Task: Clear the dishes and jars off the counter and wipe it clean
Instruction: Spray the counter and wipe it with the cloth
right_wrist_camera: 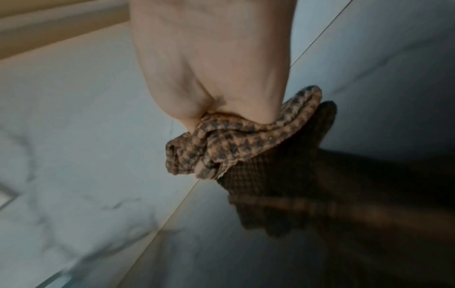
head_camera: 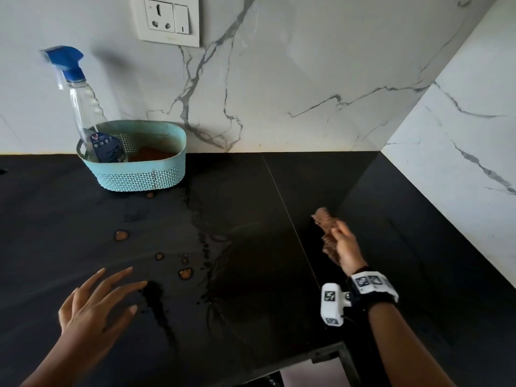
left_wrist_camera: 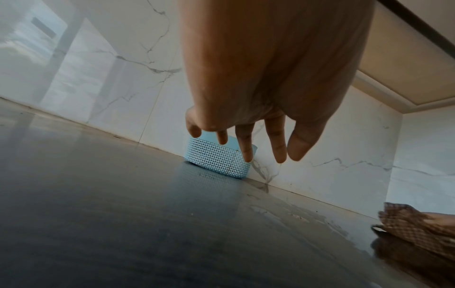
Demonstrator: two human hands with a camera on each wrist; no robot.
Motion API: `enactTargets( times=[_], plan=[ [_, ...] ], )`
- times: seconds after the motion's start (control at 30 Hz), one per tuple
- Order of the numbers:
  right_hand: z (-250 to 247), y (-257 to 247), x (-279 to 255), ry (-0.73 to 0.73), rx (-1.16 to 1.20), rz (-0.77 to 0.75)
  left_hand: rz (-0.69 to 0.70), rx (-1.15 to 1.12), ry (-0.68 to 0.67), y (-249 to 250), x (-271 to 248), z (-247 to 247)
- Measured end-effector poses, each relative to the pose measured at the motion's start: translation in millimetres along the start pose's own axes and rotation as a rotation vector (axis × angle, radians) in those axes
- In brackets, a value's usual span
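Observation:
My right hand (head_camera: 344, 247) grips a bunched brown checked cloth (head_camera: 325, 222) just above the black counter (head_camera: 251, 317) near the right corner; in the right wrist view the cloth (right_wrist_camera: 236, 134) bulges out below the fist. My left hand (head_camera: 95, 305) hovers over the counter at the front left with fingers (left_wrist_camera: 279, 144) spread and straight, holding nothing. Wet streaks and several brownish droplets (head_camera: 185, 273) lie on the counter between the hands.
A pale blue perforated basket (head_camera: 139, 174) stands against the marble back wall and holds a clear spray bottle (head_camera: 81, 107) with a blue trigger head. A socket plate (head_camera: 167, 19) is on the wall above. The marble side wall (head_camera: 460, 135) closes the right side.

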State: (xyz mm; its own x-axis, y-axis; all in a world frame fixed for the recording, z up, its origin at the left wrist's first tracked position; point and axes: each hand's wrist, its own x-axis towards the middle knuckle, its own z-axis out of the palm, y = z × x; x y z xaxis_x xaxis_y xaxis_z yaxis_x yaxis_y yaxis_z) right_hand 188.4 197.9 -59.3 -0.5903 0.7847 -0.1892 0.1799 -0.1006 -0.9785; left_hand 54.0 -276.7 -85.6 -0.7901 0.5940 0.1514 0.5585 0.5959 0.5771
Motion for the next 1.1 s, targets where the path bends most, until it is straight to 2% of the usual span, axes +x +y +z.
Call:
enactTargets(
  times=[0.07,0.17,0.3,0.4,0.47,0.53,0.63,0.7,0.77,0.8,0.83,0.9,0.93,0.97,1.0,1.1],
  plan=[
    [30,8,-12,-0.190,-0.098,-0.047,0.000,-0.001,0.019,2,-1,-1],
    [68,19,-51,-0.329,-0.214,-0.034,0.000,-0.007,0.023,8,-2,-1],
    [96,33,-134,-0.585,-0.123,0.015,0.039,0.011,0.030,18,-1,4],
    [98,40,-184,-0.701,0.012,0.118,0.039,-0.005,0.011,28,0,7],
    [92,39,-197,-0.651,0.197,0.264,0.050,-0.011,0.014,33,1,9],
    [75,36,-204,-0.555,0.386,0.309,0.061,-0.014,0.018,39,1,10],
    [27,20,-201,-0.331,0.652,0.268,0.069,-0.015,0.004,47,-3,12],
    [-17,9,-192,-0.125,0.677,0.200,0.071,-0.015,0.004,52,-7,12],
    [-62,4,-180,0.070,0.645,0.073,0.082,-0.002,0.011,55,-11,12],
    [-74,-2,-173,0.105,0.653,0.100,0.087,0.003,0.011,55,-14,12],
    [-83,-4,-169,0.082,0.658,0.106,0.086,0.005,0.009,55,-17,12],
    [-92,-1,-160,0.106,0.643,0.056,0.068,0.005,-0.002,53,-22,11],
    [-88,14,-153,0.198,0.492,-0.031,0.061,0.007,-0.005,52,-23,10],
    [-77,20,-152,0.244,0.385,-0.031,0.060,0.010,-0.006,50,-25,9],
    [-62,25,-154,0.223,0.304,-0.009,0.064,0.015,-0.005,50,-26,9],
    [-16,41,-172,0.040,0.087,0.004,0.059,0.019,0.001,52,-28,6]
  ],
)
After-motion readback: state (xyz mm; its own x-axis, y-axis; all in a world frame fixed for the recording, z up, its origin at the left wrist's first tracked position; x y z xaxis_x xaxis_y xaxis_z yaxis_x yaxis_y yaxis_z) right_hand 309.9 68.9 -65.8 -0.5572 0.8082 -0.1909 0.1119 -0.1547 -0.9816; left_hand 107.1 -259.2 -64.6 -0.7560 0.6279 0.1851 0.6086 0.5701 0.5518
